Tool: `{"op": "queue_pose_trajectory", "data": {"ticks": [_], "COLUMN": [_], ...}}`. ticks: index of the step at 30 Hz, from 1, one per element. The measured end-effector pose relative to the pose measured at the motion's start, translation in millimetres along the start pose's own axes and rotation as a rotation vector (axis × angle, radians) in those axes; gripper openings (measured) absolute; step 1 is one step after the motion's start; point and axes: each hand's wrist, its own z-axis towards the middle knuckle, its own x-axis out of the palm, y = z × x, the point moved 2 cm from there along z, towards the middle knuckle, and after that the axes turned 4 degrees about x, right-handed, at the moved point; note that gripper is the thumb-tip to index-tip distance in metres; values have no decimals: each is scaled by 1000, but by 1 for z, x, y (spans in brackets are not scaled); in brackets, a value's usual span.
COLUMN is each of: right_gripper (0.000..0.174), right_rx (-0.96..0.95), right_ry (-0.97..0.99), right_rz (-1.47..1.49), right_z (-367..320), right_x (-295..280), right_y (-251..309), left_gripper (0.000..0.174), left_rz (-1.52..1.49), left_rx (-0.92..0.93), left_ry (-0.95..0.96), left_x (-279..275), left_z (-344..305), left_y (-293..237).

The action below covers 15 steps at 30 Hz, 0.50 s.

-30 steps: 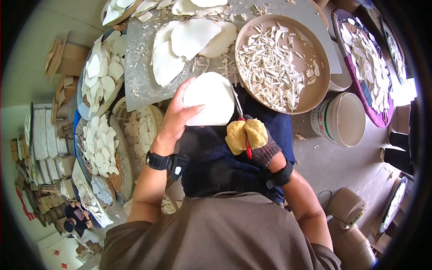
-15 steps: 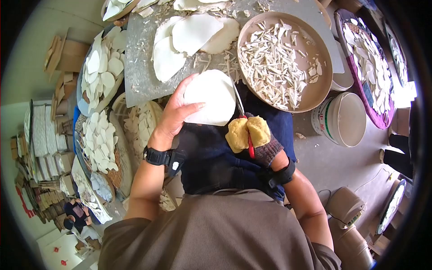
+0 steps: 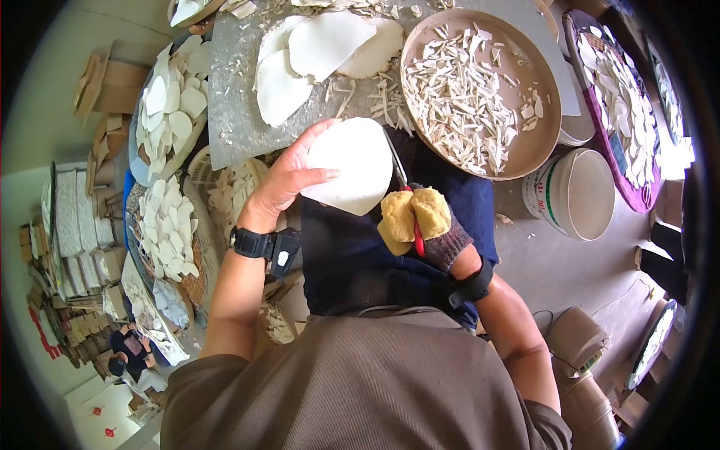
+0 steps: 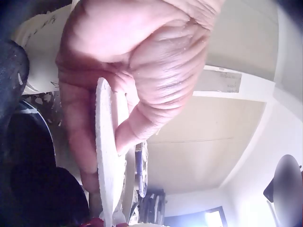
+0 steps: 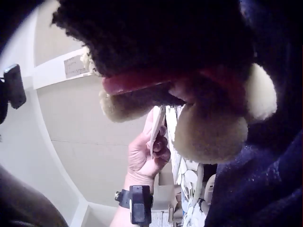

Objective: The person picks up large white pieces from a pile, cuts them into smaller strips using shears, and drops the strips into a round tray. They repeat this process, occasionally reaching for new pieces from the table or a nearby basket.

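My bare left hand (image 3: 279, 186) pinches a thin white slab (image 3: 351, 166), rounded on top, with the thumb on its near face and the fingers behind. In the left wrist view the slab (image 4: 105, 151) appears edge-on between thumb and fingers. A dark knitted glove covers my right hand (image 3: 448, 246), which grips red-handled scissors (image 3: 418, 238). Thick yellow foam pads (image 3: 431, 214) wrap the handles and hide most of the fingers. The scissor blades (image 3: 397, 159) lie along the slab's right edge. From the right wrist, the foam (image 5: 210, 135) and dark glove fill the upper view.
A round tray (image 3: 551, 139) of white offcut strips sits at the right of the grey table (image 3: 232, 135). Several larger white sheets (image 3: 330, 45) lie on its left. White buckets (image 3: 589, 195) stand right, and baskets of white pieces (image 3: 165, 232) left. Another person (image 3: 131, 351) is far left.
The white slab has turned a little in my left hand, its lower edge now slanting to a point. My left hand has shifted slightly left; the right hand keeps the scissors at the slab's edge.
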Motion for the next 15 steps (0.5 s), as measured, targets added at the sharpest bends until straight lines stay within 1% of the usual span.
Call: {"op": "queue_pose_trajectory", "data": {"ticks": [3,4,6,7,8,9,10,12,13,15], "right_gripper": [24,24,23,24,25,25,23,20,19,18], "right_rx": [350,266,87,277,410,205,164,82,138,181], "right_ry": [27,71,154,70,-102,-10,3,24,14,-30], "right_rz": [603,343,-179,324,840,407,367,289,439,606], "right_z": [-1,-1,-1,-5,-11,-1,0,1,1,1], "right_x": [1,0,2,9,14,4,4,2,2,2], "right_y": [2,-3,-30,-38,-46,-30,-29,-28,-27,-29], "left_gripper": [77,77,76,76,76,77,77,76,76,79], "left_rz": [20,28,77,100,93,87,82,55,42,-27], "left_rx": [-4,-3,-8,-10,-27,-44,-60,-16,7,8], "left_ry": [19,25,96,131,148,167,187,72,19,-94], "left_x": [-3,-4,-5,-5,-4,-2,0,-4,-5,-3], "left_z": [2,1,3,3,3,3,4,4,5,-1], "left_y": [-3,-4,-9,-11,-12,-13,-14,-8,-5,-1]}}
